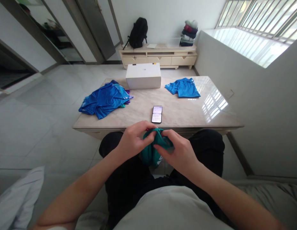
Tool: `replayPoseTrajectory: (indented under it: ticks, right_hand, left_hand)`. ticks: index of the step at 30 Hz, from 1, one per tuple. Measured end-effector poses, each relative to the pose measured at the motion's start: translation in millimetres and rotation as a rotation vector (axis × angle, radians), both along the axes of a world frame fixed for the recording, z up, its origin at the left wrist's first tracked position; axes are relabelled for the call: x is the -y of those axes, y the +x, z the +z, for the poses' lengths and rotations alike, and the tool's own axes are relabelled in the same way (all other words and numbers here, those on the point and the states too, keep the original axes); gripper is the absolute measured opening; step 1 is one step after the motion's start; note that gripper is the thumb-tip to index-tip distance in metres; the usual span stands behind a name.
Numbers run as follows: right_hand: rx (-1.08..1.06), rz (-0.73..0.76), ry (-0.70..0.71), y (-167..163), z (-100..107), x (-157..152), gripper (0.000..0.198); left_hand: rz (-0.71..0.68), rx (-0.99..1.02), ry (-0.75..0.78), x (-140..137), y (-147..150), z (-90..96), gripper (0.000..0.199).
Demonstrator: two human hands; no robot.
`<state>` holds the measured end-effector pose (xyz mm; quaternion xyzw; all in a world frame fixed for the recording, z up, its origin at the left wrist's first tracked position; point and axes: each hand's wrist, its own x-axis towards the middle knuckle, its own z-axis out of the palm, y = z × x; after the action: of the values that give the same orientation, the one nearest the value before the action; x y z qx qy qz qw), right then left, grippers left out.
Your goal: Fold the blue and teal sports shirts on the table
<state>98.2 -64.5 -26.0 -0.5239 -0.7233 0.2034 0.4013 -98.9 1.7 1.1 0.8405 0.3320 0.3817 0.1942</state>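
Observation:
A teal green garment (148, 155) hangs bunched between my knees, in front of the table edge. My left hand (136, 138) pinches its upper edge from the left. From the other side my right hand (178, 148) grips the same edge between thumb and fingers. The two hands are close together, and the cloth's lower part drops out of view between my legs. Just beyond the hands, a phone (157, 114) with a lit screen lies on the table (141, 111). Left of it is a loose heap of blue shirts (102, 97); a folded blue shirt (184, 88) lies to the right.
A white box (143, 76) stands at the table's far edge. Behind it, a low cabinet (160, 59) carries a black backpack (138, 33) and a stack of folded clothes (188, 33). A wall with a barred window (258, 19) is on the right. Another person (26, 9) shows through the doorway.

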Motion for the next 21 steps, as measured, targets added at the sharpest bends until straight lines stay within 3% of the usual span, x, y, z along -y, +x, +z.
replayPoseTrajectory:
  ticks: [2, 5, 7, 11, 14, 18, 21]
  right_hand:
    - [-0.107, -0.085, 0.001, 0, -9, -7, 0.023]
    - [-0.243, -0.154, 0.021, 9, -13, -18, 0.043]
    - [-0.239, -0.160, 0.060, 17, -11, -23, 0.043]
    - [-0.218, -0.113, 0.045, 33, -4, -31, 0.026]
    - [-0.358, -0.115, -0.027, 39, -8, -38, 0.024]
    - [-0.538, -0.015, -0.119, 35, -24, -46, 0.035]
    - [-0.538, 0.065, -0.163, 27, -32, -49, 0.047]
  left_hand:
    - [0.026, 0.019, -0.023, -1, 5, -3.8, 0.010]
    - [0.039, 0.040, -0.068, -4, 10, -7.3, 0.014]
    - [0.039, 0.040, -0.078, -7, 12, -7.5, 0.016]
    - [0.032, 0.051, -0.075, -12, 14, -5.0, 0.016]
    - [0.041, 0.072, -0.072, -16, 15, -2.7, 0.015]
    - [0.065, 0.117, -0.084, -19, 20, -0.4, 0.018]
    - [0.030, 0.119, -0.078, -19, 25, 1.1, 0.017]
